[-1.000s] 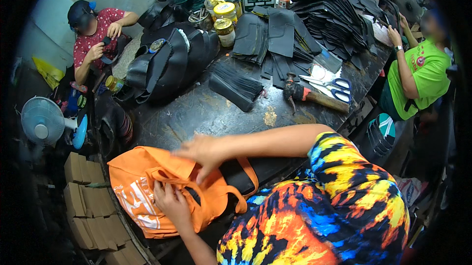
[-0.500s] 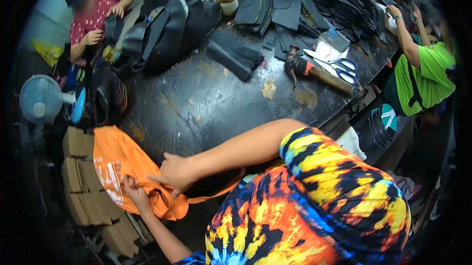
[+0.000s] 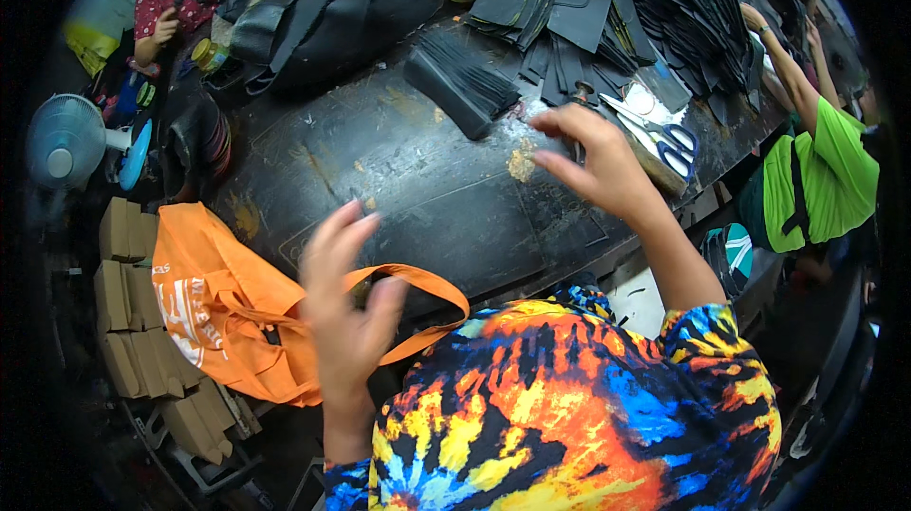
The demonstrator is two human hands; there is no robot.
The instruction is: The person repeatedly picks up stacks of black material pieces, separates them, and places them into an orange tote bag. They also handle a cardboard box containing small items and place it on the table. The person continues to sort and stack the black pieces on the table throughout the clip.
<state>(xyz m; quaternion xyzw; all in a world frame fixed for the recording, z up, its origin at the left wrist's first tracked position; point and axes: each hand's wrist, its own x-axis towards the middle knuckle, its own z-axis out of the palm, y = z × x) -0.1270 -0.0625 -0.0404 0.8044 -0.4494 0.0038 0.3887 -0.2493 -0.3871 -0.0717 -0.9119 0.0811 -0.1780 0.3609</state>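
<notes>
Both your hands have let go of the orange bag, which now slumps off the dark table's near edge. Your left hand hovers above its strap, fingers spread and empty; your right hand hangs open near the scissors.

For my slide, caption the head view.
Both hands, left hand and right hand, open above a dark worktable, orange bag alongside.

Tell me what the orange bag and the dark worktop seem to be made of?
Orange bag: likely thin matte woven or non-woven fabric, since it slumps, creases, and has flat strap handles. Worktop: seemingly a black rubbery or coated sheet with dull sheen, scuffs and stains; exact material unclear.
</notes>
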